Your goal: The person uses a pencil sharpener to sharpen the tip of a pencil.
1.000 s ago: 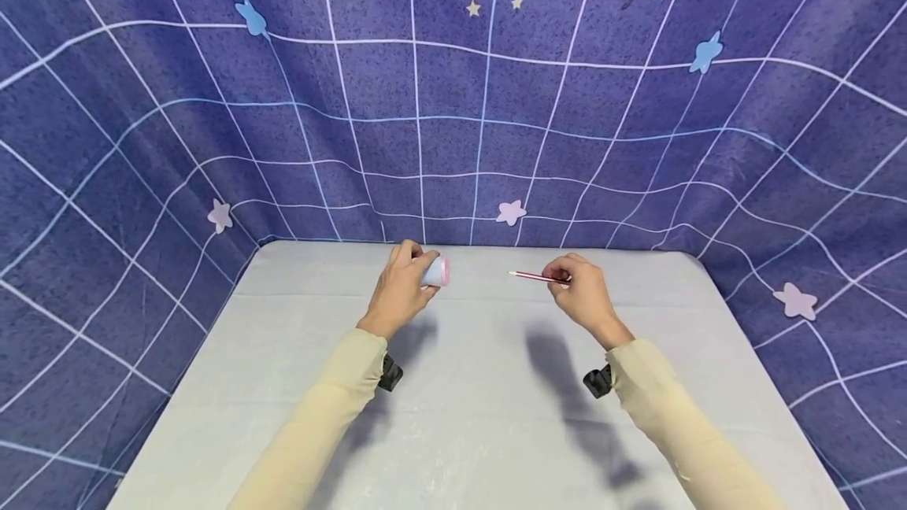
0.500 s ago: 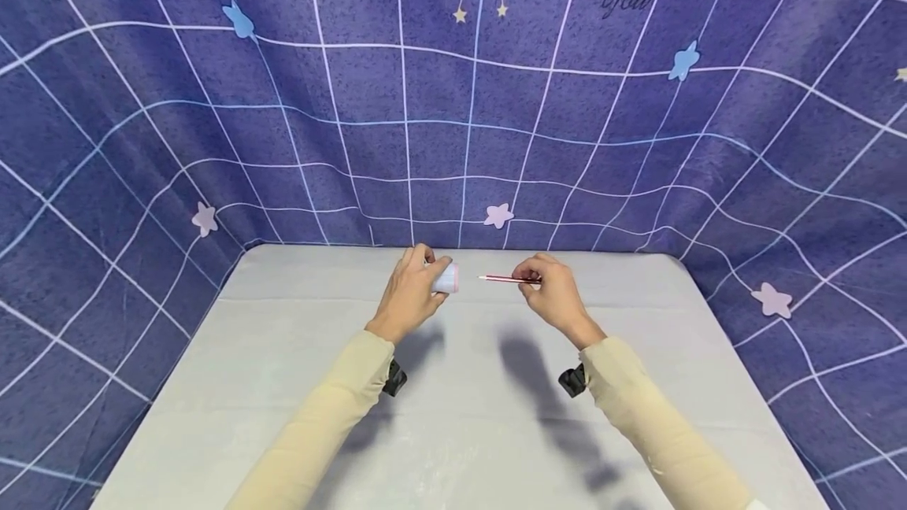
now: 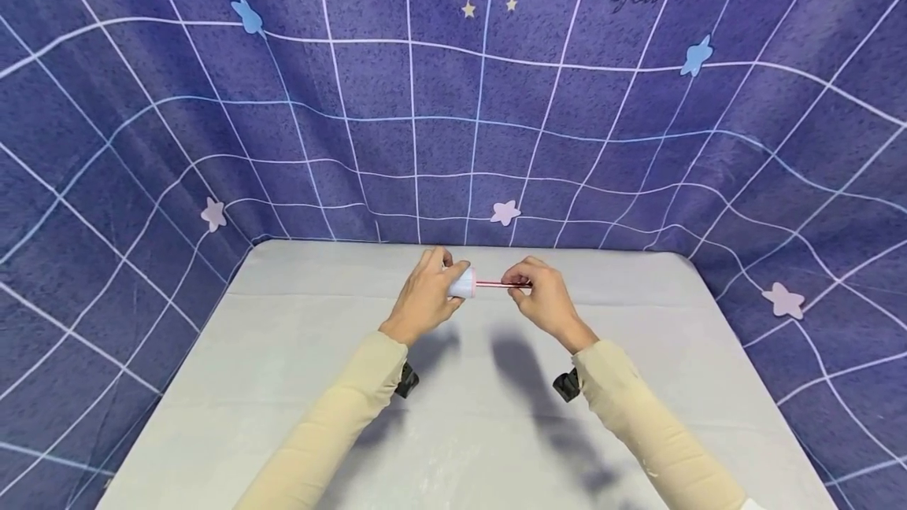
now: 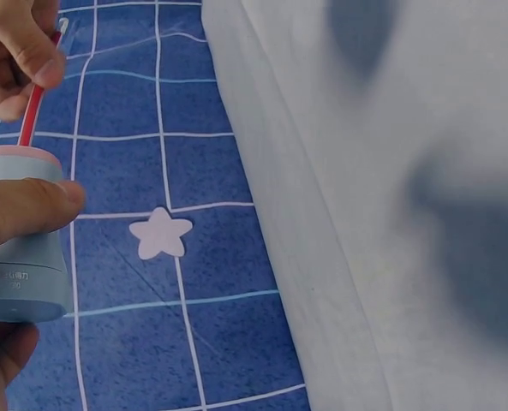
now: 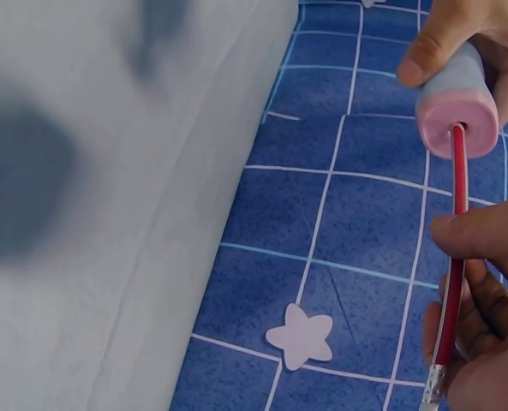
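Observation:
My left hand (image 3: 423,297) grips a light blue pencil sharpener (image 3: 463,283) round its body, with the thumb along its near side. Its pink end (image 5: 442,111) faces right and has a small round hole. A red pencil (image 3: 489,284) has its tip inside that hole, so the point is hidden. With thumb and fingertips, my right hand (image 3: 549,299) pinches the pencil along its rear part. A silver ferrule (image 5: 434,377) shows at the pencil's back end. Both things are held up over the far part of the table, roughly in line with each other.
A pale grey cloth covers the table (image 3: 468,431), and shadows of both arms fall on it. Right behind its far edge hangs a blue curtain (image 3: 446,140) with grid lines and stars, which also runs along both sides.
My hands have come together: the right moved left with the pencil, and the left moved slightly right with the sharpener. The pencil's tip, in the open before, has gone into the hole.

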Demonstrator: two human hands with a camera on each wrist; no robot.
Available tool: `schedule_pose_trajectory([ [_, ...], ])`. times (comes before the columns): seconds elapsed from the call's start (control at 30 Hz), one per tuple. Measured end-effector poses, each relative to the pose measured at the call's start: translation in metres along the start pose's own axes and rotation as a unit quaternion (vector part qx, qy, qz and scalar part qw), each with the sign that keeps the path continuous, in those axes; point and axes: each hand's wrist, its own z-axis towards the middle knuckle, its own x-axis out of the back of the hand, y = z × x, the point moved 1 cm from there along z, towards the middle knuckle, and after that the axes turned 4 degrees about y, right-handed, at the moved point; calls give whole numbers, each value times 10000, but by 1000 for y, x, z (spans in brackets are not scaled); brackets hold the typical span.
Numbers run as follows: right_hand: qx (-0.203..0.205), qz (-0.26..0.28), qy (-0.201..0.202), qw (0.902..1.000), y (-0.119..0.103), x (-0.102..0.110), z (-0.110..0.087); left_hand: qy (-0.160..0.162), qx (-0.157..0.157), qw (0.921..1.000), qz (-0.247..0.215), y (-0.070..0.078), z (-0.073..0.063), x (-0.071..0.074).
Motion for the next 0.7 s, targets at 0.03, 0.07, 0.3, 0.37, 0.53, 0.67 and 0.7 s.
schedule_pose_trajectory([
  [0.03, 37, -5, -20, 10000, 0, 0, 0, -16, -20, 10000, -20, 1, 0, -1],
  [0.07, 85, 3, -41, 10000, 0, -1, 0, -23, -45, 10000, -46, 2, 1, -1],
  [0.3, 561, 124, -111, 9983, 0, 1, -3, 23, -98, 9995, -302, 4, -2, -3],
  [0.37, 878, 0, -72, 9961, 0, 2, -5, -16, -131, 9992, -374, 3, -4, -3],
  [0.53, 1915, -411, 169, 9805, 1, 4, -14, -508, -222, 9959, -720, 0, -7, 3],
  [0.67, 2756, -927, 496, 9555, 0, 5, -22, -1213, 138, 9813, -1490, -3, -8, 12],
  [0.7, 2931, -1100, 588, 9479, 0, 5, -23, -1367, 299, 9747, -1742, -4, -7, 15],
])
